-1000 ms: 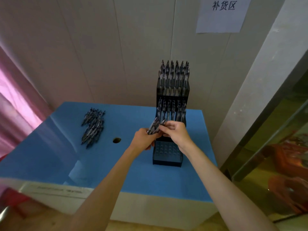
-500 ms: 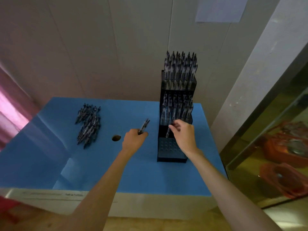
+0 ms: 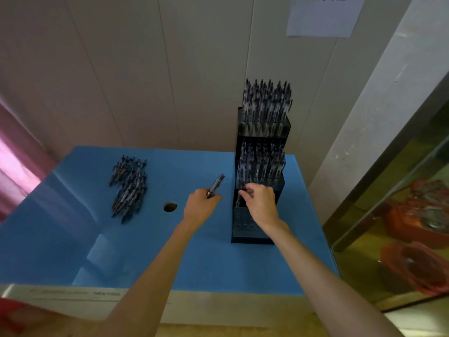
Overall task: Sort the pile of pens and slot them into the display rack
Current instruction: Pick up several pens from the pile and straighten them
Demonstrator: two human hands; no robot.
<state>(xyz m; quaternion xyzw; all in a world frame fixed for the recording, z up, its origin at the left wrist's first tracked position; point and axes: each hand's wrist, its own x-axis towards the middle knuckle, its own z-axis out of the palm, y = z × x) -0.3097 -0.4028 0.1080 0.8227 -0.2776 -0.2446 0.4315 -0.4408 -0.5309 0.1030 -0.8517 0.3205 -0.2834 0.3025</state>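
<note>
A black stepped display rack [image 3: 252,235] stands at the right of the blue table, its two upper tiers packed with dark pens and its lowest tier showing bare holes. My right hand [image 3: 261,203] pinches a pen [image 3: 239,200] upright at the back left of the lowest tier. Left of the rack, my left hand [image 3: 200,206] grips a pen [image 3: 216,184] that points up and to the right. A pile of loose pens [image 3: 128,186] lies at the left of the table.
The blue table [image 3: 145,251] has a round hole [image 3: 170,207] between the pile and my left hand. A white panelled wall with a paper notice [image 3: 323,15] runs behind. To the right, a glass case [image 3: 401,227] holds orange items. A pink curtain hangs at far left.
My hands have parted: the right took one pen from the left hand's bunch and lowered it to the rack's lowest tier. The left hand drew back to the left with a pen.
</note>
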